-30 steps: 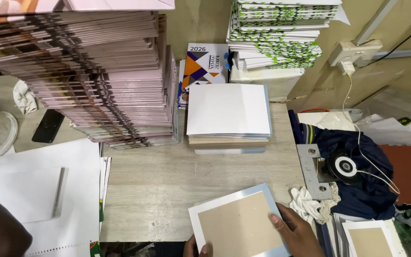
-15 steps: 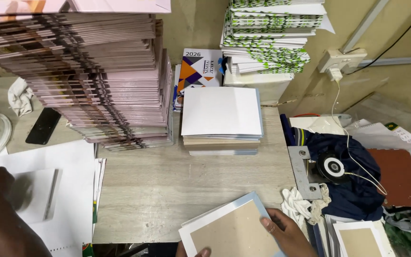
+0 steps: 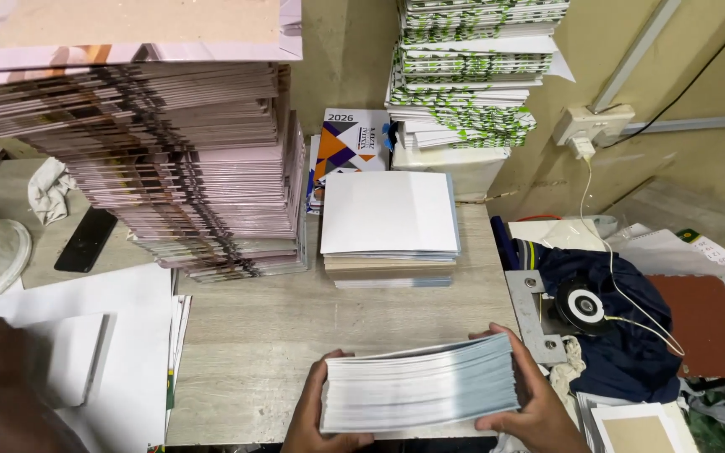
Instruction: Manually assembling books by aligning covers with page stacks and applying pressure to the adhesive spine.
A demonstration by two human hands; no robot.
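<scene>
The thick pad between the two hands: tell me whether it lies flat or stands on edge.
On edge. The pad shows its stacked page edges to the camera, left hand and right hand clamping its ends.

Tall leaning stack of pink-edged printed boards (image 3: 186,168) at left rear of the pale wooden table (image 3: 295,335). Low pile of white-topped sheets (image 3: 389,222) just beside it, centre. Green-patterned booklet stack (image 3: 467,75) against the tan wall. Black phone (image 3: 86,239) near a crumpled white rag (image 3: 48,189). Loose white paper sheets (image 3: 102,335) at left. Dark blue cloth (image 3: 623,327) at right, a black-and-white round tape roll (image 3: 585,306) on it.
</scene>
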